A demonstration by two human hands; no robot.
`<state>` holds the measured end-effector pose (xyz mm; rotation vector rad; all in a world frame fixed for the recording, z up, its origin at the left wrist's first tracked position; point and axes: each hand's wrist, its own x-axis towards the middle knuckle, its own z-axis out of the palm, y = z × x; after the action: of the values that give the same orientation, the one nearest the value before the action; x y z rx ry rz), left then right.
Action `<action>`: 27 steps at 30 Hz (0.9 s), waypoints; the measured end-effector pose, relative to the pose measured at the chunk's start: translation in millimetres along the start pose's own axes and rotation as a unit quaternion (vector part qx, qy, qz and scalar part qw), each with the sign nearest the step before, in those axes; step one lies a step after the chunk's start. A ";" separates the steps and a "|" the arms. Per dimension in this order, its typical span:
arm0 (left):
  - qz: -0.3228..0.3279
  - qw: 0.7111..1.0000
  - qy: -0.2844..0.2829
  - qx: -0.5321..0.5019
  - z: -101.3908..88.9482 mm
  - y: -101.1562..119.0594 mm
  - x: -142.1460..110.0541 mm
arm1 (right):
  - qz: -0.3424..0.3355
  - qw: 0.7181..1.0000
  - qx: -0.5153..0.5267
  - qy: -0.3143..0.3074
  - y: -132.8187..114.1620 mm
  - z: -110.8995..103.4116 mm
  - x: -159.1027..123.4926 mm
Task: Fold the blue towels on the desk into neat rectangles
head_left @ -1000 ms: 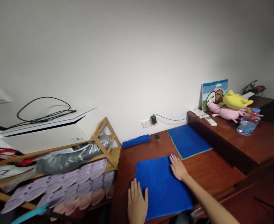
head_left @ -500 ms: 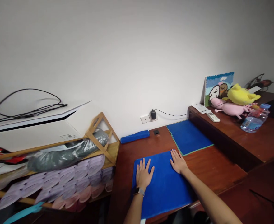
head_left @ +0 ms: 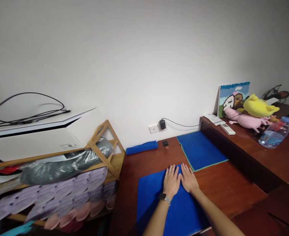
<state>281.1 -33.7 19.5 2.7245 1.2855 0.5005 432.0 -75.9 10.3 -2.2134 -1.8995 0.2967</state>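
Note:
A blue cloth (head_left: 150, 193) lies spread flat on the brown wooden desk (head_left: 131, 170). Both of my hands press palm down near its far edge, side by side with the thumbs touching or almost so. My left hand (head_left: 172, 181), with a watch (head_left: 164, 197) on the wrist, lies flat with its fingers stretched out. My right hand (head_left: 189, 178) is just as flat, at the cloth's far right corner. A second blue cloth (head_left: 202, 149) with a green edge lies beyond, and a folded blue cloth (head_left: 141, 147) rests along the wall.
On the raised ledge to the right are a water bottle (head_left: 275, 133), a white remote (head_left: 228, 128), plush toys (head_left: 246, 120) and a dog picture (head_left: 234, 98). A charger (head_left: 162, 124) sits in the wall socket. Left of the desk stands a wooden rack (head_left: 121, 160) with lilac slippers (head_left: 82, 183).
My left hand has slid right across the cloth to meet my right hand. My right hand has hardly moved on the cloth. The view has shifted slightly.

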 end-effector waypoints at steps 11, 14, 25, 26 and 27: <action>-0.113 0.992 -0.007 0.046 -7.2 -63.0 -35.5 | 0.015 0.999 0.004 0.029 3.1 12.7 2.2; -0.165 0.983 0.000 0.084 -29.1 -117.4 -69.0 | 0.016 0.999 0.003 0.032 3.1 14.3 1.6; -0.204 0.973 -0.013 0.107 -45.9 -145.5 -83.9 | 0.021 1.000 -0.019 0.008 0.8 5.3 -2.0; -0.202 0.973 -0.014 0.110 -46.6 -144.8 -83.2 | 0.020 1.000 -0.016 0.008 1.3 5.0 -2.2; -0.200 0.973 -0.016 0.114 -47.3 -144.7 -82.5 | 0.019 1.000 -0.013 0.008 1.6 5.0 -2.4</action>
<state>110.3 -6.6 11.8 2.5155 1.9268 0.2817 431.8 -78.4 5.1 -2.2635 -1.8659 0.2615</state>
